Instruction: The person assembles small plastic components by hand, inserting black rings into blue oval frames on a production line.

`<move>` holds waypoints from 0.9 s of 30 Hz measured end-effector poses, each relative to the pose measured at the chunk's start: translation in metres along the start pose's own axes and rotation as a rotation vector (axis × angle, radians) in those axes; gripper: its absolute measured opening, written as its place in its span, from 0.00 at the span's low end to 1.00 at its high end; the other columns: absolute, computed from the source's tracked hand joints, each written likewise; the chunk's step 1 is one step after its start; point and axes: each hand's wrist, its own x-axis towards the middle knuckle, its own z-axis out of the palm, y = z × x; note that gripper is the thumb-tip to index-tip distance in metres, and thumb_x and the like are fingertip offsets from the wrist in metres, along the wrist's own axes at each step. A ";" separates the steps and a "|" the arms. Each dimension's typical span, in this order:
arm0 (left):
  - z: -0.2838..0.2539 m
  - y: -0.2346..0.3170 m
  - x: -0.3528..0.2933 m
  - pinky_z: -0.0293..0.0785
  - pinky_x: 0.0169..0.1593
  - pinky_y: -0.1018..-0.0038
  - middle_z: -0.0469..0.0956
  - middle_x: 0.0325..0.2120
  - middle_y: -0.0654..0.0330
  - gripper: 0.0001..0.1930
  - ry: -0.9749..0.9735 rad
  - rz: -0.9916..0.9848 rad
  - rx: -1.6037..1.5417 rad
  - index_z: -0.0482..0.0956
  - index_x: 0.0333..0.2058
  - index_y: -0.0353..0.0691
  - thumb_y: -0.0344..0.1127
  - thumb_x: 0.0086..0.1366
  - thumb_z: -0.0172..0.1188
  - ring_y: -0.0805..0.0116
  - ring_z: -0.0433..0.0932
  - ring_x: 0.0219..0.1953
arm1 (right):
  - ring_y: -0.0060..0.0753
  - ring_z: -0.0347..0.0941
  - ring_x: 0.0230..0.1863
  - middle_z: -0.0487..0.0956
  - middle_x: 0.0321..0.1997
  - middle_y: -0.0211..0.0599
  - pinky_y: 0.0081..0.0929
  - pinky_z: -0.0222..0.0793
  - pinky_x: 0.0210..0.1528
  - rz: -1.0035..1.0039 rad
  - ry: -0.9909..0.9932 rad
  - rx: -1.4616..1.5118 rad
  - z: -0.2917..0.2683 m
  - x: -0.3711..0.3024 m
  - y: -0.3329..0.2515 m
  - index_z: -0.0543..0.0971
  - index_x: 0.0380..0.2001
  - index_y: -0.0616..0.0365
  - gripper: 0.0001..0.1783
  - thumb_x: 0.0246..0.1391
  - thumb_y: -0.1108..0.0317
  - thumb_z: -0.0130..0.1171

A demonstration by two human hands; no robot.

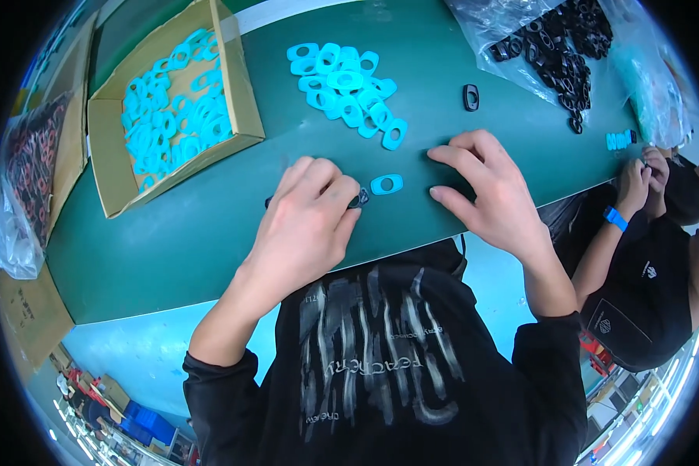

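At a green worktable [171,260], a worker in a black top has both hands over the surface, mid-frame. L hand [299,213], ctr-left, is bent down w/ fingers curled and bunched near the tabletop; a small black part [363,197] pokes out at the fingertips, on their right side, partly hidden. Whether it's pinched or only touched, can't tell. R hand [493,186], right of ctr, is empty, thumb & index well parted, tips pointing left. Btwn the two hands, flat on the table, lies a single teal ring [397,182], just beside the black part, near the L fingertips and clear of the R ones.

Upper ctr: a loose pile of teal rings [335,101]. Upper left: an open cardboard box [241,85] w/ more of the same inside. Above the R hand, a lone black frame [467,97]; upper right, a heap of black parts [563,58] on a clear plastic bag [485,31]. Far right, a co-worker w/ a blue wristband [616,218] has hands together at the table edge, nr a short row of teal pieces [618,140].
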 end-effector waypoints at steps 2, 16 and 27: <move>-0.003 0.002 0.000 0.73 0.43 0.61 0.74 0.35 0.55 0.15 -0.023 0.017 0.004 0.80 0.38 0.33 0.21 0.50 0.71 0.52 0.74 0.40 | 0.46 0.76 0.46 0.74 0.47 0.42 0.36 0.74 0.47 0.018 0.034 0.046 -0.001 -0.001 0.002 0.80 0.49 0.58 0.23 0.48 0.72 0.72; 0.004 -0.004 0.001 0.71 0.44 0.61 0.72 0.34 0.55 0.14 -0.036 0.157 0.115 0.80 0.37 0.33 0.23 0.51 0.70 0.54 0.73 0.40 | 0.41 0.77 0.38 0.76 0.41 0.40 0.34 0.75 0.40 -0.147 0.029 0.147 0.015 0.019 -0.013 0.83 0.42 0.61 0.16 0.47 0.77 0.70; 0.010 -0.003 -0.012 0.70 0.45 0.62 0.70 0.33 0.56 0.09 0.129 0.136 0.185 0.79 0.33 0.36 0.27 0.53 0.69 0.56 0.71 0.41 | 0.42 0.76 0.40 0.76 0.39 0.38 0.35 0.75 0.41 -0.221 -0.031 0.189 0.028 0.028 -0.015 0.84 0.40 0.61 0.16 0.44 0.77 0.72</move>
